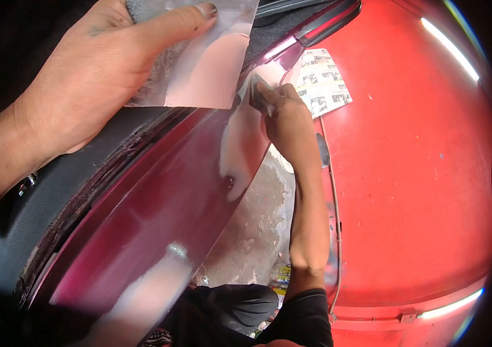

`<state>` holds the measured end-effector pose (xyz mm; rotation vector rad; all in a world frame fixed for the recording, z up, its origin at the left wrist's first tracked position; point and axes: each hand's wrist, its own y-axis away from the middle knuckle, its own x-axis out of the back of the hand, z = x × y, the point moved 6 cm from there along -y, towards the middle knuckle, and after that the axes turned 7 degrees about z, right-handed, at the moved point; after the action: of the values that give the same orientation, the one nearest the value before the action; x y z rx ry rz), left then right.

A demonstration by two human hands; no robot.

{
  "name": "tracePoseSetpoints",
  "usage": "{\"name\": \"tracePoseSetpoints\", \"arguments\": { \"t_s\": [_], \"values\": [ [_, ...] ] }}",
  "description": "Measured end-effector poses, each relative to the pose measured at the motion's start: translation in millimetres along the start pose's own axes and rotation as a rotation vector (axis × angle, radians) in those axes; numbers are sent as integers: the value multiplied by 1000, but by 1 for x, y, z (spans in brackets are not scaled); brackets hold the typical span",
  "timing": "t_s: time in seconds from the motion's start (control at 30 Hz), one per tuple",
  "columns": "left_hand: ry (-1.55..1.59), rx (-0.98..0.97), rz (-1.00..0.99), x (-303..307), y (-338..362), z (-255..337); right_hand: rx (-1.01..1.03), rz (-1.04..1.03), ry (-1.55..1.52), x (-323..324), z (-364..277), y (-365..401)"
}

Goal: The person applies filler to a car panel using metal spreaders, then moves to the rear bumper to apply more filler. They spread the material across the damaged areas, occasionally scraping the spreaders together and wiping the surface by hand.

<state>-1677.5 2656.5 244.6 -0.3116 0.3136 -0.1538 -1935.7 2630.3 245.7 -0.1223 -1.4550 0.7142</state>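
Observation:
My left hand grips a thin flat board at the upper left, thumb on top. Pink body filler is smeared across the board. My right hand holds a small dark putty spreader against the maroon car panel, near its far end. Around the spreader, pale pink filler coats the panel's edge. Closer to me, another pale filled patch lies on the same panel. The board hides part of the panel's far side.
A large glossy red vehicle surface fills the right, with a printed paper sheet at its edge. Black trim runs along the panel's left. Stained concrete floor shows between them. My dark-clothed knee is below.

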Motion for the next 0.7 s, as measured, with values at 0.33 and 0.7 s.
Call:
{"name": "tracePoseSetpoints", "arguments": {
  "t_s": [0.33,0.7],
  "values": [
    [-34,37,18,0,1,2,-41,-130,-311,19,-11,14],
    [-166,-44,104,-16,14,27,-66,210,302,15,24,-7]
  ]
}}
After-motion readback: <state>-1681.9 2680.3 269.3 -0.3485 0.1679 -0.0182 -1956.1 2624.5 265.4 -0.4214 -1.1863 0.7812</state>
